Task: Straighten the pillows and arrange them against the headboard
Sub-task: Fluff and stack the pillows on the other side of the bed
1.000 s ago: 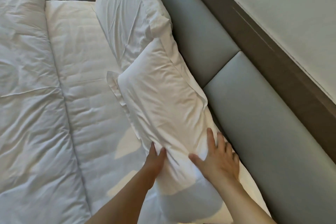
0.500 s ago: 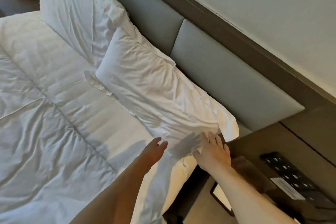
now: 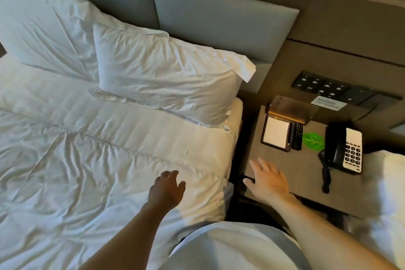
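Two pillows on the bed: near pillow (image 3: pixel 162 74) lying flat and a bit skewed in front of the far pillow (image 3: pixel 48 26), which leans on the padded headboard (image 3: pixel 219 17). Probably not done yet. Could go wrong if the near one gets left flat, or its loose flap corner snags off the mattress edge toward the nightstand (image 3: pixel 306 173). Left hand (image 3: pixel 166 188) loosely curled over the duvet (image 3: pixel 87 160), holding nothing. Right hand (image 3: pixel 267 180) spread, empty, over the nightstand edge, well clear of the phone (image 3: pixel 341 149).
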